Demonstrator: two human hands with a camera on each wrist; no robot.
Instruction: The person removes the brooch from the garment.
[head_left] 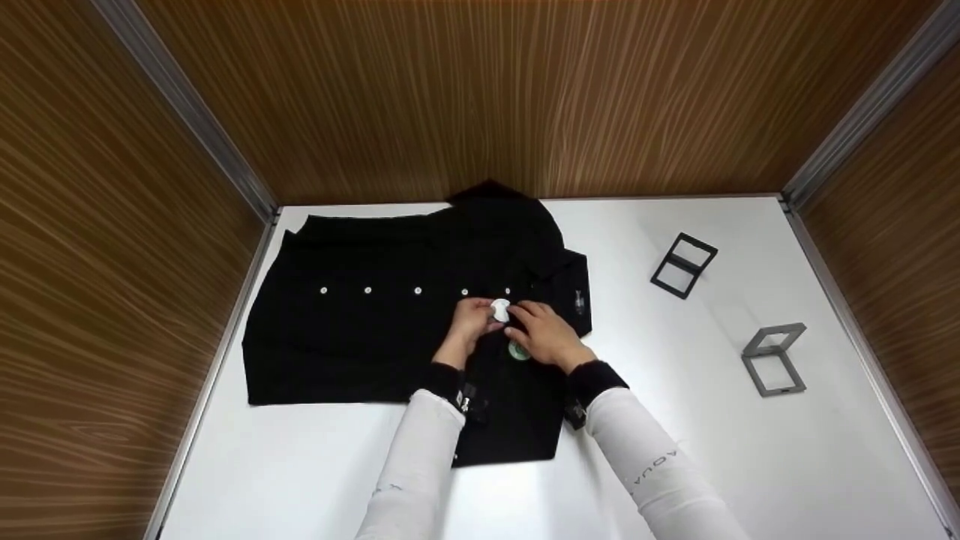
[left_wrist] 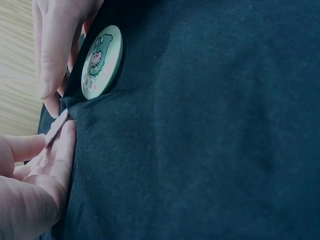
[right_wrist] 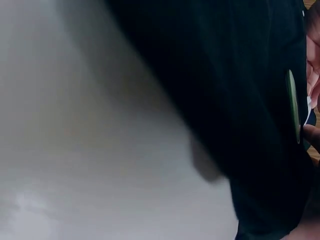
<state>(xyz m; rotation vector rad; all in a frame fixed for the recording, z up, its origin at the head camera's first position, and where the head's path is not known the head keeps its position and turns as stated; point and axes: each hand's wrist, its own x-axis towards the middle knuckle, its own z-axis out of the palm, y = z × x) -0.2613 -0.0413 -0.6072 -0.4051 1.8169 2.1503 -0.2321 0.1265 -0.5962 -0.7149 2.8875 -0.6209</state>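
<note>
A black shirt [head_left: 345, 337] with a row of white buttons lies spread on the white table. My left hand [head_left: 471, 319] pinches a small white badge [head_left: 500, 310] over the shirt front; edge-on, the badge looks thin and flat in the left wrist view. Facing it, my right hand [head_left: 549, 334] has its fingertips at the badge's right edge, pinching a raised fold of the shirt. A round green badge [left_wrist: 102, 62] with a cartoon figure sits on the shirt beside the right hand. The badge's back and the exact contact at the fold are hidden.
On the table to the right stand a black hinged double frame [head_left: 673, 264] and a grey one [head_left: 765, 351] opened at an angle. Wood-grain panels [head_left: 525, 97] enclose the back and both sides. The shirt's collar [head_left: 566, 274] points right.
</note>
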